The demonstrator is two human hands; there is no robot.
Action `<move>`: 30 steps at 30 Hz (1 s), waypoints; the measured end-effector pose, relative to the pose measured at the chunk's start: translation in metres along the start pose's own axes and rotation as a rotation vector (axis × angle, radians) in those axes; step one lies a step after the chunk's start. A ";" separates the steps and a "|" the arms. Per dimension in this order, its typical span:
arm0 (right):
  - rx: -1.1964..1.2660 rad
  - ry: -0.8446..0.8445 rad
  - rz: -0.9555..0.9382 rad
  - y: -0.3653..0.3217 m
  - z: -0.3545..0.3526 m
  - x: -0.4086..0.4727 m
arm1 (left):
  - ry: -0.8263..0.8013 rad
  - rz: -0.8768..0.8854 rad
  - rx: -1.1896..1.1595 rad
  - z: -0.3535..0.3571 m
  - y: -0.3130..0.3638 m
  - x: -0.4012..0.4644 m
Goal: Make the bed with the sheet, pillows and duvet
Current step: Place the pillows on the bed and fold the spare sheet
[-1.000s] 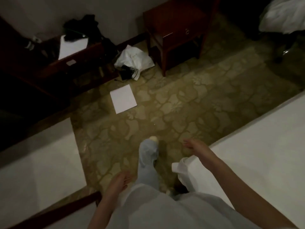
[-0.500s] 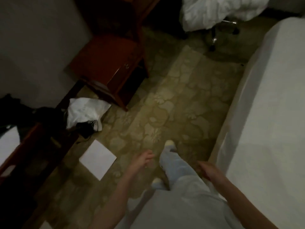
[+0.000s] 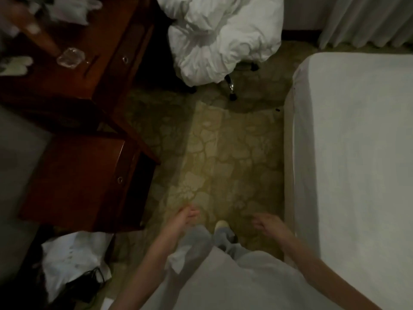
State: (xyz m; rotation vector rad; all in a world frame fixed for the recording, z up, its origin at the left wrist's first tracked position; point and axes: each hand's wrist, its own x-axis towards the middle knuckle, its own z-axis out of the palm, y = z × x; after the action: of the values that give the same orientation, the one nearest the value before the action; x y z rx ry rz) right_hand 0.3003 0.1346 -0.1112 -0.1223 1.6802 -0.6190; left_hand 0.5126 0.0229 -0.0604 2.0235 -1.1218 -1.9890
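Note:
The bed [image 3: 357, 153] fills the right side, covered by a smooth white sheet down to its near corner. A crumpled white duvet [image 3: 223, 34] is heaped on a wheeled chair at the top centre, past the bed's far corner. My left hand [image 3: 185, 218] hangs over the carpet with loose fingers and holds nothing. My right hand [image 3: 268, 224] hangs beside the bed's edge, relaxed and empty. No pillows are in view.
A dark wooden desk [image 3: 73, 70] and a lower drawer unit [image 3: 82, 182] stand along the left. A white bag and black cable [image 3: 73, 265] lie on the floor at lower left. A patterned carpet aisle [image 3: 223, 153] runs between furniture and bed. Curtains [image 3: 366, 21] hang top right.
My view has swung right along the aisle; the duvet heap and the bed's far corner have come into view. Both hands have stayed empty, swinging as I step forward.

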 end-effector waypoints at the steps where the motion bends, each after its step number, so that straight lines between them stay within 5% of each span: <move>1: 0.014 -0.005 -0.023 -0.028 0.001 0.005 | 0.001 0.006 0.019 -0.005 0.010 0.015; 10: 0.001 0.041 -0.188 -0.240 -0.021 0.117 | 0.115 -0.085 0.027 -0.032 0.134 0.136; 18: 0.254 0.166 -0.065 -0.380 -0.075 0.197 | -0.023 -0.022 0.119 0.000 0.335 0.254; 30: 0.310 0.188 0.064 -0.517 -0.156 0.273 | -0.232 0.127 0.132 0.107 0.607 0.385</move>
State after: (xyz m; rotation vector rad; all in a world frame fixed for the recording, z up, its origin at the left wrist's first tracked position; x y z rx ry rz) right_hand -0.0391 -0.3662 -0.1027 0.2166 1.7380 -0.8550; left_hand 0.1117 -0.5830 -0.0687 1.7589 -1.4235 -2.1791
